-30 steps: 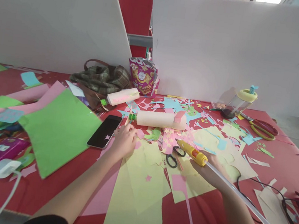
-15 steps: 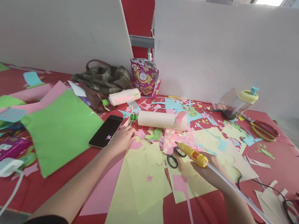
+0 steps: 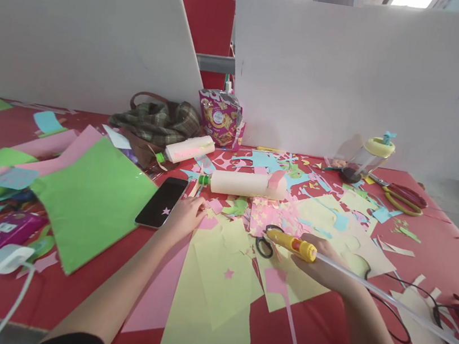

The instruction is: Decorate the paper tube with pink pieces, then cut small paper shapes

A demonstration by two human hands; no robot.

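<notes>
- The right hand (image 3: 327,268) has its grip closed around a yellow glue gun (image 3: 291,243).
- The glue gun is just above the tabletop (image 3: 316,343), in front of the person. Its tip points to the left.
- A long clear glue stick (image 3: 386,299) pokes out of the back of the gun and runs off to the right.
- The tip of the gun is right over the handles of the black scissors (image 3: 264,246), which lie on the papers.
- The left hand (image 3: 183,218) rests on the papers, with its fingers bent down onto a pink scrap (image 3: 208,223). I cannot tell if its grip is holding the scrap or just touching it.
- A phone (image 3: 162,201) lies just to the left of that hand, with a small pink star on its dark screen.
- Yellow paper (image 3: 223,274) and pink paper (image 3: 161,293) lie between the two arms.
- A cream roll (image 3: 247,185) with a green end lies behind the hands.
- A big green sheet (image 3: 93,198) lies on the left.
- A checked bag (image 3: 155,119) and a snack pack (image 3: 220,116) sit at the back by the white boards (image 3: 81,37).
- A jar (image 3: 365,160) with a yellow lid and red scissors (image 3: 403,197) are far to the right.
</notes>
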